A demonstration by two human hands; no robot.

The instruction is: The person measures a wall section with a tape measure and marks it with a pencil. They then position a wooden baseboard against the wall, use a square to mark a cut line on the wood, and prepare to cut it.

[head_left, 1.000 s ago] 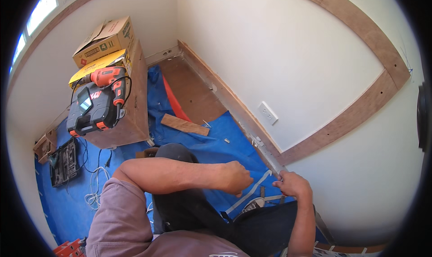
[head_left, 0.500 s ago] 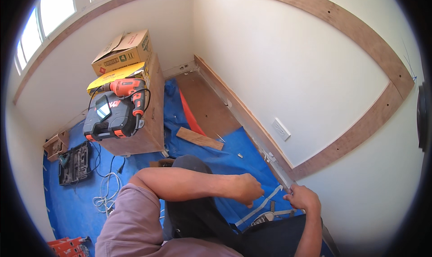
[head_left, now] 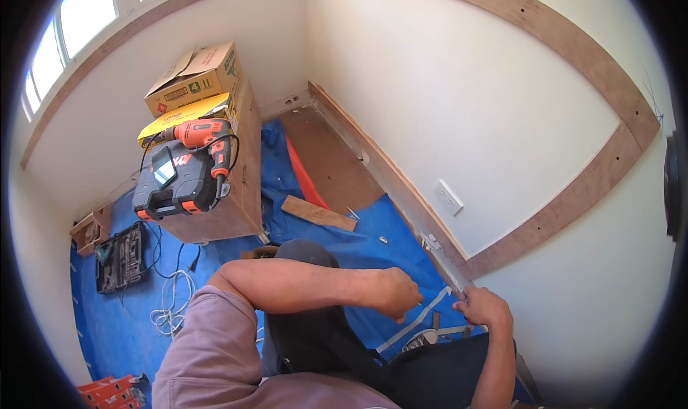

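My left hand [head_left: 394, 294] is closed above the blue sheet [head_left: 362, 233] over my dark-clad leg; what it holds is too small or hidden to name. My right hand [head_left: 481, 310] is closed on something I cannot make out at the lower end of the wooden baseboard strip [head_left: 380, 172] along the right wall, its wrist beside my bent knee. Pale tape strips [head_left: 423, 321] lie on the sheet just below my hands. A shoe [head_left: 418, 341] shows partly beneath my right arm.
A wooden box [head_left: 244, 179] at left bears cartons [head_left: 192, 79], a corded drill [head_left: 204, 140], a case [head_left: 168, 194] and a phone [head_left: 163, 169]. A tool case [head_left: 122, 258], cables [head_left: 172, 308] and a loose board [head_left: 319, 213] lie on the floor. A wall outlet [head_left: 449, 197] is nearby.
Over the last second the view has shifted, showing more window at upper left. In the last half second my left hand has moved slightly up in the picture; both hands stay closed.
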